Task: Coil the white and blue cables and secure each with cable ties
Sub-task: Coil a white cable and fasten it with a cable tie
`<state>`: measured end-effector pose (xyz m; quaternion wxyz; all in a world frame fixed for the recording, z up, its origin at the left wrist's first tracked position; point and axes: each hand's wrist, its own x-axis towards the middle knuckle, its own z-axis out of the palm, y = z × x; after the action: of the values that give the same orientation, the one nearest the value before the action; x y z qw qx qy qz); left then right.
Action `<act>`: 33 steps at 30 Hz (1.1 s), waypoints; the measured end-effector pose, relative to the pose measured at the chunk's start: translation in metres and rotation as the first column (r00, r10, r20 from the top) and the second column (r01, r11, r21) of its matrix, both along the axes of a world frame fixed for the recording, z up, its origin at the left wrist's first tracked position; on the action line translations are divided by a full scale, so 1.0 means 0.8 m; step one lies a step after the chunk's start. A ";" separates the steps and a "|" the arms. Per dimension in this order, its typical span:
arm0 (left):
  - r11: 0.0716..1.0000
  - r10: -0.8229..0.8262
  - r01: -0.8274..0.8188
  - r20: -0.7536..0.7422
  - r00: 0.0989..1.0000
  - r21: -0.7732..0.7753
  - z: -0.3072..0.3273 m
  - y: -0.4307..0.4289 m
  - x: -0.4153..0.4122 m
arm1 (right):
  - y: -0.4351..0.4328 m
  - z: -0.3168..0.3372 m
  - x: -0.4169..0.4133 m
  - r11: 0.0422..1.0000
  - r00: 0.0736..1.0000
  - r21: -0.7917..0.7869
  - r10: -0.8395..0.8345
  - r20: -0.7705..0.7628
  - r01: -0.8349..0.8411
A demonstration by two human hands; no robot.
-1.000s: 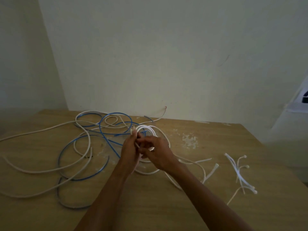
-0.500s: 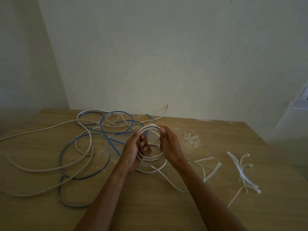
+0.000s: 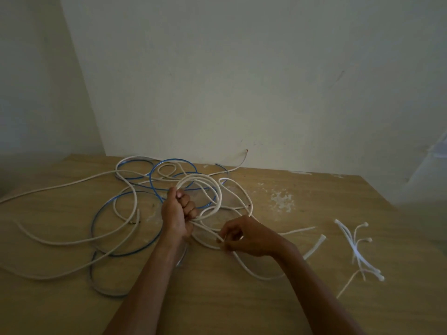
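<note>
The right hand [image 3: 249, 235] has left the far side of the coil [image 3: 202, 177], where it sat half a second ago, and dropped towards the person onto the slack of the white cable [image 3: 208, 230]. The left hand [image 3: 177, 215] has kept its place. That left hand is fisted round the coil's left edge, fingers curled over the gathered turns, and holds the loop up off the worktop [image 3: 229, 305]. The right hand pinches a single loose strand between thumb and fingertips, its other fingers bent in. This strand runs on a slant from the left fist down and rightward to the pinch, then trails on across the worktop in a wide bend. So the coil lies up and to the left of the right hand, and the right hand is the nearer one to the slack. The next turn probably calls for lifting that strand back up along the same slant and laying it over the loop. Much white cable sprawls uncoiled to the left, tangled with the blue cable [image 3: 171, 160], which lies untouched. The cable ties [image 3: 355, 247] lie in a loose bunch well to the right.
</note>
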<state>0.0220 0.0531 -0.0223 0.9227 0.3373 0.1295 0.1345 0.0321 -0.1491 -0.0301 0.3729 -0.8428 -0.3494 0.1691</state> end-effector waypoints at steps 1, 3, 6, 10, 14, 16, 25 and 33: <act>1.000 0.006 -0.006 0.011 1.000 -0.017 0.000 0.002 -0.001 | 0.000 0.004 -0.002 1.000 1.000 0.018 0.007 -0.030 -0.006; 0.999 0.018 -0.016 0.034 0.999 -0.051 0.000 0.007 -0.001 | -0.011 0.023 -0.003 0.999 0.998 0.031 -0.025 -0.064 0.027; 0.992 0.074 -0.067 0.059 0.996 -0.106 -0.001 0.021 0.000 | -0.055 0.044 0.012 0.991 0.990 -0.053 -0.122 -0.065 0.119; 0.981 0.142 -0.133 0.056 0.988 -0.143 -0.006 0.026 0.001 | -0.088 0.042 0.026 0.798 0.805 -0.159 -0.536 0.254 0.582; 0.983 0.140 -0.130 0.073 0.987 -0.129 -0.004 0.018 0.004 | -0.075 0.056 0.015 0.497 0.367 0.212 -0.814 0.451 0.842; 0.980 0.134 -0.116 0.104 0.986 -0.162 -0.002 0.023 0.004 | -0.076 0.059 0.022 0.529 0.389 0.337 -0.828 0.404 0.778; 0.997 0.058 -0.068 0.200 0.978 0.044 0.008 0.002 -0.002 | -0.075 0.101 0.056 0.594 0.464 0.321 -0.791 0.398 0.737; 0.810 -0.007 -0.144 0.254 0.967 0.569 0.003 -0.051 -0.010 | 0.053 0.096 0.005 0.693 0.852 0.506 -0.483 -0.203 0.514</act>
<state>0.0143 0.0124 -0.0199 0.7780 0.5797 -0.0201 0.2415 0.0357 -0.1071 0.0465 0.6366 -0.7597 -0.1307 -0.0215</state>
